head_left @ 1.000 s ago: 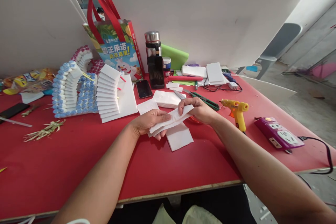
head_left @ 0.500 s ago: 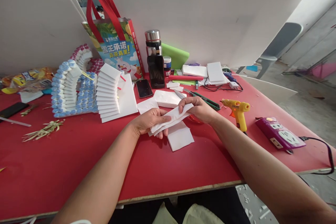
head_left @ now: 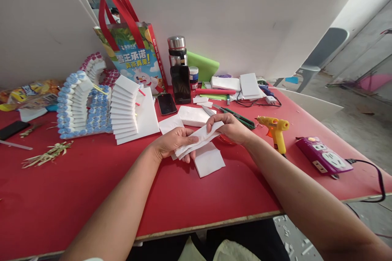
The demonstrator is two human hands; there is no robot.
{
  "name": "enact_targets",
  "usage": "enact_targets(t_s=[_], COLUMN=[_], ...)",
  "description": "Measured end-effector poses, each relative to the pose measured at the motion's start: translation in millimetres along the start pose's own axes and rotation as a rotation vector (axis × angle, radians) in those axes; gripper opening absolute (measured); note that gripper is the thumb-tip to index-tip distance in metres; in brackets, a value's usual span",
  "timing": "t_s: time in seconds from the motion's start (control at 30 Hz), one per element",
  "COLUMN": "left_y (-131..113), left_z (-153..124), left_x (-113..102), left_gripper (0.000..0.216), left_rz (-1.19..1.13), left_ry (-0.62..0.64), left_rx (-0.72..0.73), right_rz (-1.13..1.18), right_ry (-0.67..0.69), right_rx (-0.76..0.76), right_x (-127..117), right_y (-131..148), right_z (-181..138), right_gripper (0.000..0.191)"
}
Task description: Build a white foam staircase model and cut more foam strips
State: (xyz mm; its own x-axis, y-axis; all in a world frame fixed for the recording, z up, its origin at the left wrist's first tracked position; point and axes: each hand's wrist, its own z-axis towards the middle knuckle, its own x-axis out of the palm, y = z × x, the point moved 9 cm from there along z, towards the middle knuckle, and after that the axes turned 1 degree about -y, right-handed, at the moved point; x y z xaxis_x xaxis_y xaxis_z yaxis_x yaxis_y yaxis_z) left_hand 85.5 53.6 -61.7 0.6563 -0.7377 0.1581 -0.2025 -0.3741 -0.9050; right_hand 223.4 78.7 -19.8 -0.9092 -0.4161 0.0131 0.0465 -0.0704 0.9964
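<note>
Both hands hold a folded white paper napkin (head_left: 199, 138) above the table. My left hand (head_left: 176, 143) pinches its near left end, thumb on top and fingers beneath. At the upper right end, my right hand (head_left: 228, 127) has its fingers closed on the napkin. Under the hands a white square sheet (head_left: 210, 160) lies flat on the red table. Just behind them is a stack of white napkins (head_left: 193, 116), with another white sheet (head_left: 170, 124) beside it. Scissors with pale blades and a green-handled cutter (head_left: 237, 118) lie close to my right hand.
A yellow glue gun (head_left: 277, 130) and a purple power strip (head_left: 324, 155) are on the right. Stepped white foam pieces (head_left: 124, 110) and a blue-and-white model (head_left: 82, 108) stand left. Behind are a phone (head_left: 167, 104), a steel flask (head_left: 177, 47) and a printed bag (head_left: 137, 61).
The hands and the napkin keep nearly the same pose. The whole view has shifted slightly, with the objects a little further left in the picture.
</note>
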Motion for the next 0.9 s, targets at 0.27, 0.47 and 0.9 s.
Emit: enact_targets(t_s=[0.27,0.47,0.9], left_y=[-2,-4,-12], left_z=[-1,-3,-5], left_x=[1,1,-13], left_gripper=[0.045,0.04,0.036], left_rz=[-0.001,-0.022,-0.165], left_ry=[0.0,-0.006,-0.091], left_rx=[0.004,0.017,0.143], right_rz=[0.056,0.015,-0.406], right_ry=[-0.018,-0.07,-0.362], right_rx=[-0.026,-0.064,-0.082], right_x=[-1,-3,-25], right_y=[0,3,10], right_z=[2,3,0], right_gripper=[0.017,0.018,0.035])
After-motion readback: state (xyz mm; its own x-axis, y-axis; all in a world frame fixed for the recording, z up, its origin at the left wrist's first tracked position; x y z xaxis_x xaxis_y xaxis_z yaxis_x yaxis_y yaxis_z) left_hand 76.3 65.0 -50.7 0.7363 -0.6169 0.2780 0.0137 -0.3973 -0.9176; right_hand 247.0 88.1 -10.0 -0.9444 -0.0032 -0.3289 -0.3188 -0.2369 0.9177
